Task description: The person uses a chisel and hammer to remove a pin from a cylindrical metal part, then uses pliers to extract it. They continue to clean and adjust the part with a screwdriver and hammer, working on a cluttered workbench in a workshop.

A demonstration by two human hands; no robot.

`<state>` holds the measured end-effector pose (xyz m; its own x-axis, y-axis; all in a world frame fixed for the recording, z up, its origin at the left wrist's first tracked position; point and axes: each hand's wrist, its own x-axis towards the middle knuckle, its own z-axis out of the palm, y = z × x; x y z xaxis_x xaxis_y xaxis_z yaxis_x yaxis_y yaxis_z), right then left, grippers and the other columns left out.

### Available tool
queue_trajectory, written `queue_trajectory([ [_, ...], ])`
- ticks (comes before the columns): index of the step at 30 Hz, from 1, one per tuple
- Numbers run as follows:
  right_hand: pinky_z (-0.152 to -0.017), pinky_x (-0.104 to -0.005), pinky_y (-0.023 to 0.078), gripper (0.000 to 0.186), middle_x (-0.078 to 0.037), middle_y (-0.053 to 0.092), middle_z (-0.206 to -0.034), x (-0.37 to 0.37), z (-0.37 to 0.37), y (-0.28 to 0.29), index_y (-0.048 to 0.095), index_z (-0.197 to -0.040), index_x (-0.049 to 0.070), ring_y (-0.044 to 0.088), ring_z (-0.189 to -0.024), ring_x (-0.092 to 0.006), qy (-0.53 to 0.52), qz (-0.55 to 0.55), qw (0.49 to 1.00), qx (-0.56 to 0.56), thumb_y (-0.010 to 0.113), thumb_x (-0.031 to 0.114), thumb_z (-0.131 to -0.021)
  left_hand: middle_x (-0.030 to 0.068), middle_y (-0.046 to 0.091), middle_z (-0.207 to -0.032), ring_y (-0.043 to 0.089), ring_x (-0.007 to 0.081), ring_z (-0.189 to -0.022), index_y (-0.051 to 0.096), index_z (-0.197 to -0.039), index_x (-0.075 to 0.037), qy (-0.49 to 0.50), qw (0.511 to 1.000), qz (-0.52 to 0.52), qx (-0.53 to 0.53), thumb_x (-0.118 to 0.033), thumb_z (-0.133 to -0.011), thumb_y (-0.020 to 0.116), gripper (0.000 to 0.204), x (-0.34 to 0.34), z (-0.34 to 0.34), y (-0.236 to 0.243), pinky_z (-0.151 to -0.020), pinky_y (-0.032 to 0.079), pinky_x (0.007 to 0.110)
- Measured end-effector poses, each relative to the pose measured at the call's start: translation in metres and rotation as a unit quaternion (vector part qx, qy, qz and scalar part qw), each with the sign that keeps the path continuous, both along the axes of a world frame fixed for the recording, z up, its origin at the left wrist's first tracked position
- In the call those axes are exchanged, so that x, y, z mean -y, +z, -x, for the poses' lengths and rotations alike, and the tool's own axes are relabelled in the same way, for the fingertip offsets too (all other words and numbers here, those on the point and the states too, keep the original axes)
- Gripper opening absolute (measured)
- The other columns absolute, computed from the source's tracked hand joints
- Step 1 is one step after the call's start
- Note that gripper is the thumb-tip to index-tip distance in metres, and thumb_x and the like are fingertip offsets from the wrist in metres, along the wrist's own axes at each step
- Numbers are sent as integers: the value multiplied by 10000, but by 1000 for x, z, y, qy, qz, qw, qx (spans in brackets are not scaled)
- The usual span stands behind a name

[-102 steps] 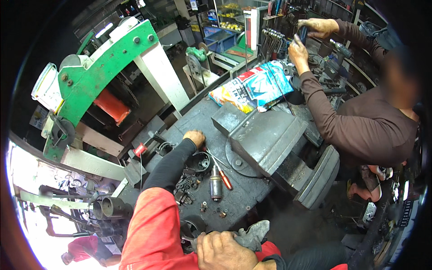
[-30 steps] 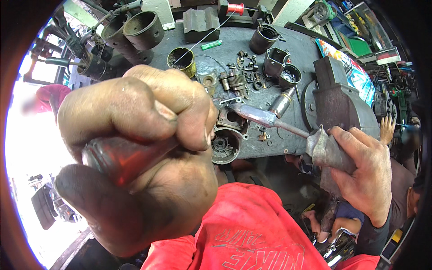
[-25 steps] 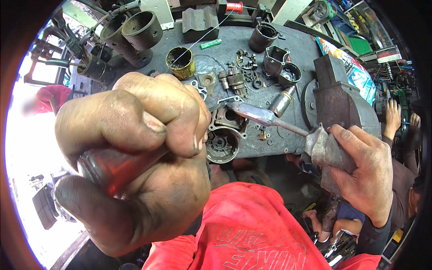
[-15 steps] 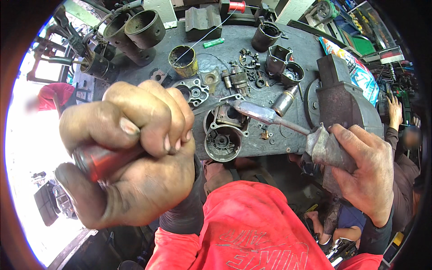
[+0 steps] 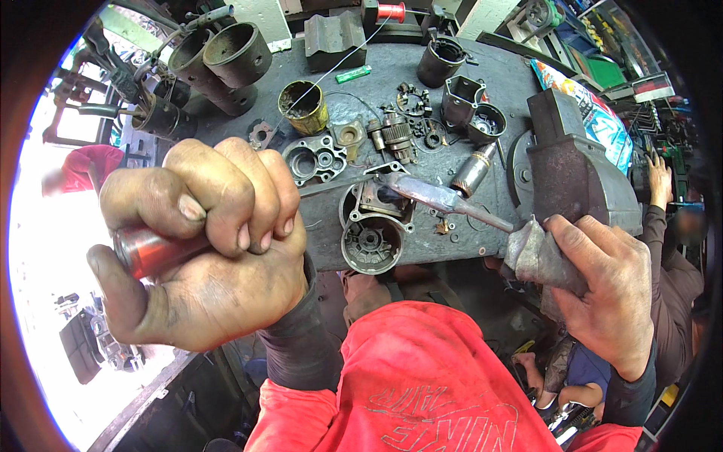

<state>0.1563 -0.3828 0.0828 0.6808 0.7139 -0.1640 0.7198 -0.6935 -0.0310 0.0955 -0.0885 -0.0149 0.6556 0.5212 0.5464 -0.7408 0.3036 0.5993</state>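
My left hand, large in the left foreground, is closed around the translucent red handle of a screwdriver. Its thin shaft points right, its end at or very near the other tool's tip; contact is hard to tell. My right hand grips a soldering iron by its handle, wrapped in grey cloth. The iron's thick, wedge-shaped metal head points left, above a round metal housing at the bench's near edge. A flat metal cover with holes lies just beyond the shaft.
On the dark bench lie gears, a yellow can and a metal cylinder. A large vise stands at right. Wire runs from a red spool. Another person's hand is at far right.
My left hand has shifted slightly up and left with the screwdriver, showing more of its shaft. The soldering iron in my right hand sits slightly lower.
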Motion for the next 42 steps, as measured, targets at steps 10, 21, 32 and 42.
queue_trajectory([
  [10,-713,-478,491,717,-125,615,-903,-3,6,1,686,-1248,42,629,-810,-374,-9,-6,1000,17,864,61,-554,48,436,-616,335,135,-447,568,-874,-78,17,1000,25,2,-518,-1060,419,500,-1,-8,5,-393,281,296],
  [21,-720,-470,498,692,-104,616,-906,-2,7,-1,688,-1230,57,641,-810,-351,-7,5,1000,25,891,68,-568,94,439,-651,364,186,-506,550,-939,-35,10,996,-80,45,-528,-1072,427,525,23,3,0,-442,322,349],
  [32,-718,-459,501,697,-100,608,-912,1,9,-5,689,-1235,57,638,-807,-335,1,-13,1000,22,887,81,-567,72,421,-615,332,158,-495,483,-862,-78,-42,997,-68,-4,-532,-1068,442,501,15,-4,6,-441,309,335],
  [42,-736,-459,495,696,-100,605,-928,2,12,-5,677,-1260,52,634,-825,-331,14,-11,1000,24,866,86,-592,78,420,-605,313,154,-464,515,-904,-45,-53,998,5,-44,-494,-1096,330,522,12,-29,18,-427,300,319],
])
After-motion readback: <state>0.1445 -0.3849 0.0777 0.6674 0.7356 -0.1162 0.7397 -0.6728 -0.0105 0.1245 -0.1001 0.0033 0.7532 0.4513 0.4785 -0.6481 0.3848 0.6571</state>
